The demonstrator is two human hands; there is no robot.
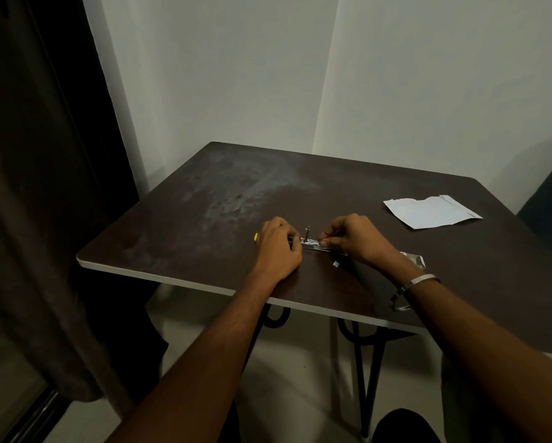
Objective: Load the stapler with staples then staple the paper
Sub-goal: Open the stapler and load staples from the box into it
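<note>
A small metal stapler (309, 243) lies opened flat on the dark table (204, 238), its silver channel facing up and a spring rod standing upright from it. My left hand (279, 251) is closed over its left end, where a bit of yellow shows. At the channel's right part, my right hand (354, 239) pinches with thumb and fingertips; whether a staple strip sits between them is too small to tell. A torn white paper (429, 212) lies apart at the right of the table.
A crumpled silver wrapper (413, 259) and a tiny white scrap (336, 264) lie near my right wrist, which wears a metal bangle. A dark curtain hangs at the left. White walls meet behind the table. A dark chair edge shows far right.
</note>
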